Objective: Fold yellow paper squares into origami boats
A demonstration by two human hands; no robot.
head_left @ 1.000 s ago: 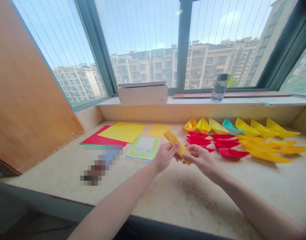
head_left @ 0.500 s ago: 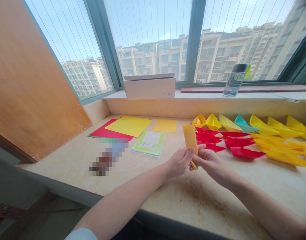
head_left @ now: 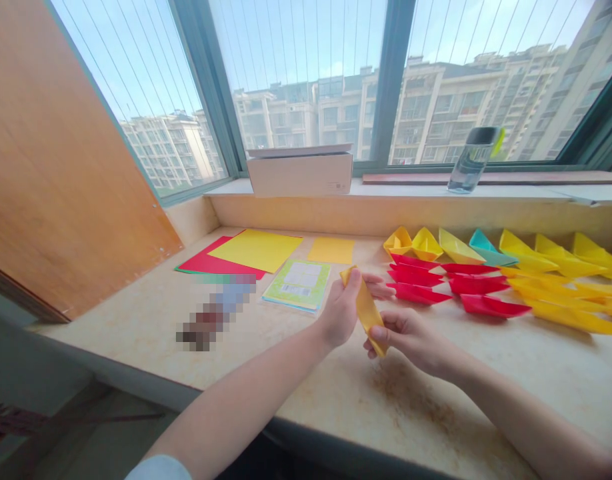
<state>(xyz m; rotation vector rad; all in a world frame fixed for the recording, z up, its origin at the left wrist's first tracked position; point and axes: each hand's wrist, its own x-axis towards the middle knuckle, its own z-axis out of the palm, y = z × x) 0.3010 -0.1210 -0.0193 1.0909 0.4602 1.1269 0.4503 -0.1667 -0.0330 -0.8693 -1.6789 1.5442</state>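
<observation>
No legible text, label on green booklet (head_left: 296, 285) too small to read, small marking on white cardboard box (head_left: 336, 187) too blurred

Left hand (head_left: 342, 311) upright, right hand (head_left: 405, 337) lower and curled, just apart.

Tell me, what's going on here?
A person holds a folded strip of yellow paper between their left hand and right hand, above a marble-patterned ledge. Rows of yellow, red and teal origami boats sit to the right; flat coloured paper sheets lie to the left.
</observation>
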